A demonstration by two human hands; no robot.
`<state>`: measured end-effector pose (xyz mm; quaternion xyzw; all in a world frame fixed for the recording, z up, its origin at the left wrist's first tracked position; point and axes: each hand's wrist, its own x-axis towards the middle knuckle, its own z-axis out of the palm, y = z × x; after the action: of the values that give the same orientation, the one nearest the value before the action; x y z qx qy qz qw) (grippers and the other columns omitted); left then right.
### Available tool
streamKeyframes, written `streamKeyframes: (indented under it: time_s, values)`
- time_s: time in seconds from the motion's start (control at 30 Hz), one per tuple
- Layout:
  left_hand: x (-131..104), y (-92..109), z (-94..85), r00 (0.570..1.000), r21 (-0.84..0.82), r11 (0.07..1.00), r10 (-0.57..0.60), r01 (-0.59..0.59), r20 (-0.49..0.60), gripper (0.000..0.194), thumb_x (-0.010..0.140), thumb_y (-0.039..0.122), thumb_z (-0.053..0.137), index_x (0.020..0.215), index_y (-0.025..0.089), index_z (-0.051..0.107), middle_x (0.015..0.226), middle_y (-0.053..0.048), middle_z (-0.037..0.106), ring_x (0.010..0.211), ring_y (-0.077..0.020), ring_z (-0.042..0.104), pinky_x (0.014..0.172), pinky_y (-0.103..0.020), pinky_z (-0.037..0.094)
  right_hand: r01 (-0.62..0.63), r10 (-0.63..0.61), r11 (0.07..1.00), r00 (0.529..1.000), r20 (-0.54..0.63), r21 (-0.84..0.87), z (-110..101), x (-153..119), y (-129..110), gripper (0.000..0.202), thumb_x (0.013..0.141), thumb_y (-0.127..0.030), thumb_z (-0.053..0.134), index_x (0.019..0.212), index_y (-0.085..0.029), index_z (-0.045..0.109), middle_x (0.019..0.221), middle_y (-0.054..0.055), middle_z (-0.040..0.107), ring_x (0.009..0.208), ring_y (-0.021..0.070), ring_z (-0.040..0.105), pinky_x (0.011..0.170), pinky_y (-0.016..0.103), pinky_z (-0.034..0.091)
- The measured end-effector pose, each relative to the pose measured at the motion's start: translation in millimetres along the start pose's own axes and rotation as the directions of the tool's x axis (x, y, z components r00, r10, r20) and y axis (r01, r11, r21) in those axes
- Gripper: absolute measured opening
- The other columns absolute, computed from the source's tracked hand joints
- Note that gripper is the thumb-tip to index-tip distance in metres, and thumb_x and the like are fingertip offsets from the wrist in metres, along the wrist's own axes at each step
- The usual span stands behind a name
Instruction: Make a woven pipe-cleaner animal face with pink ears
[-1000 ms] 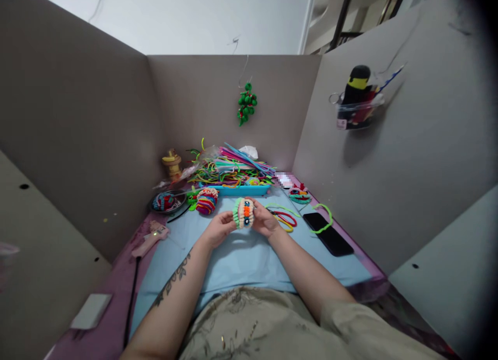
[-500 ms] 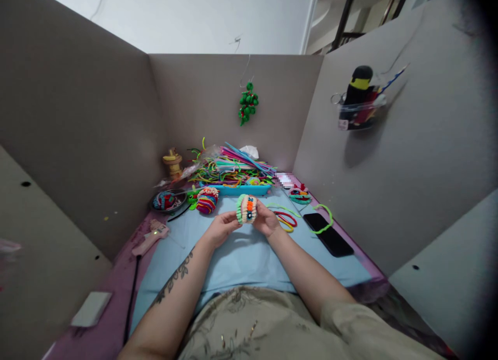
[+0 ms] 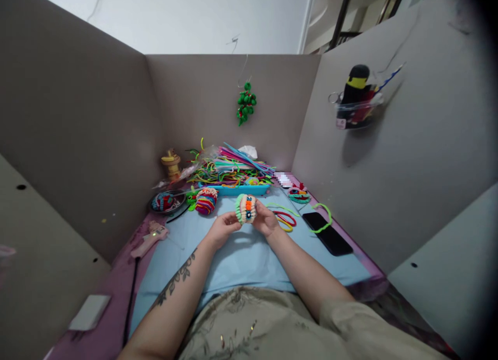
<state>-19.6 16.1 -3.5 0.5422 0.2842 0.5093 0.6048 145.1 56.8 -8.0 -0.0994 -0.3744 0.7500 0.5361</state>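
Observation:
Between my two hands, above the blue cloth, is a small pipe-cleaner figure [image 3: 246, 209] with green and cream ribs, an orange patch and dark round eyes. My left hand [image 3: 224, 228] pinches its lower left side between thumb and fingers. At its right side, my right hand [image 3: 266, 219] grips the edge, with some fingers hidden behind it. Close to the right hand lie red and yellow pipe-cleaner loops [image 3: 287, 220]. Beyond the left hand sits a striped multicoloured pipe-cleaner piece [image 3: 206, 201].
A blue tray [image 3: 241, 190] heaped with pipe cleaners stands at the back. On the left are a dark bowl [image 3: 175, 207] and a pink glue gun [image 3: 150, 239] with a cord. A phone [image 3: 330, 238] lies on the right under a green pipe cleaner [image 3: 327, 215]. Grey panels enclose three sides.
The camera view has shifted slightly. Both hands keep hold of the pipe-cleaner figure, which looks turned a very little.

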Motion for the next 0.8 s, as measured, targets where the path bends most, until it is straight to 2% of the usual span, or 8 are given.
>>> streamKeyframes:
  time_s: [0.23, 0.4, 0.53, 0.6, 0.67, 0.8]
  values:
    - [0, 1, 6.9, 0.997, 0.091, 0.996, 0.024, -0.018, -0.067, 0.028, 0.054, 0.016, 0.076, 0.080, 0.014, 0.068, 0.078, -0.005, 0.069, 0.073, -0.0189, 0.060, 0.073, -0.031, 0.043, -0.004, 0.004, 0.999, 1.000, 0.010, -0.048, 4, -1, 3, 0.047, 0.064, -0.029, 0.068, 0.107, -0.025, 0.050, 0.097, 0.001, 0.060, 0.079, 0.0164, 0.058, 0.068, 0.029, 0.047]
    - [-3, 6, 8.4, 0.999, 0.111, 0.994, 0.012, -0.009, -0.030, 0.030, 0.055, 0.019, 0.077, 0.083, 0.014, 0.068, 0.080, -0.006, 0.069, 0.075, -0.0201, 0.061, 0.075, -0.032, 0.044, -0.024, 0.024, 0.999, 1.000, 0.009, -0.024, 5, -3, -3, 0.047, 0.063, -0.027, 0.067, 0.108, -0.026, 0.051, 0.097, 0.001, 0.061, 0.077, 0.0163, 0.058, 0.065, 0.028, 0.047]
    - [-4, 8, 4.9, 0.998, -0.015, 1.000, -0.023, 0.024, 0.064, 0.051, 0.058, 0.028, 0.077, 0.105, 0.016, 0.061, 0.099, -0.010, 0.066, 0.090, -0.0233, 0.060, 0.078, -0.032, 0.044, -0.081, 0.083, 0.996, 0.996, 0.041, -0.031, 4, -6, -13, 0.048, 0.063, -0.027, 0.065, 0.109, -0.026, 0.052, 0.099, 0.001, 0.062, 0.076, 0.0158, 0.059, 0.063, 0.028, 0.047]
    - [-4, 7, 2.9, 0.998, -0.104, 0.993, -0.054, 0.058, 0.041, 0.056, 0.065, 0.039, 0.072, 0.114, 0.016, 0.056, 0.105, -0.011, 0.064, 0.093, -0.0233, 0.060, 0.077, -0.032, 0.045, -0.118, 0.121, 0.992, 0.990, 0.071, -0.055, 5, -9, -17, 0.051, 0.061, -0.027, 0.066, 0.110, -0.024, 0.052, 0.096, 0.001, 0.062, 0.074, 0.0154, 0.059, 0.062, 0.027, 0.047]
    - [-3, 6, 1.3, 0.996, -0.169, 0.982, -0.087, 0.085, -0.006, 0.056, 0.070, 0.045, 0.065, 0.118, 0.017, 0.052, 0.102, -0.011, 0.064, 0.088, -0.0213, 0.061, 0.073, -0.031, 0.046, -0.138, 0.146, 0.986, 0.985, 0.095, -0.091, 8, -10, -20, 0.054, 0.059, -0.025, 0.067, 0.110, -0.022, 0.051, 0.094, 0.002, 0.062, 0.072, 0.0151, 0.059, 0.062, 0.026, 0.047]
    - [-3, 7, 0.9, 0.992, -0.219, 0.974, -0.088, 0.067, -0.088, 0.054, 0.071, 0.039, 0.066, 0.118, 0.020, 0.049, 0.094, -0.006, 0.064, 0.077, -0.0150, 0.061, 0.066, -0.025, 0.045, -0.160, 0.179, 0.976, 0.976, 0.121, -0.149, 14, -11, -20, 0.052, 0.062, -0.022, 0.065, 0.111, -0.017, 0.050, 0.093, 0.004, 0.062, 0.073, 0.0152, 0.060, 0.064, 0.027, 0.047]
